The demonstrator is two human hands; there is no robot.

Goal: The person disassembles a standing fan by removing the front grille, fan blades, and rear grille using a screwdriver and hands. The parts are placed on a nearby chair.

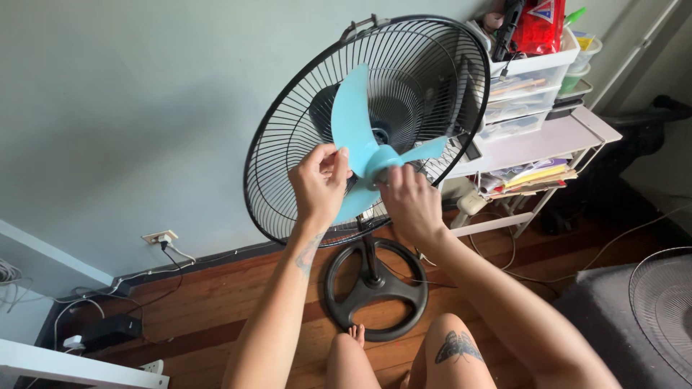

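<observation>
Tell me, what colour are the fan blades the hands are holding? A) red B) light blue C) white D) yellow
B, because the fan blades that the left hand and the right hand are holding look light blue against the black wire grille behind them.
</observation>
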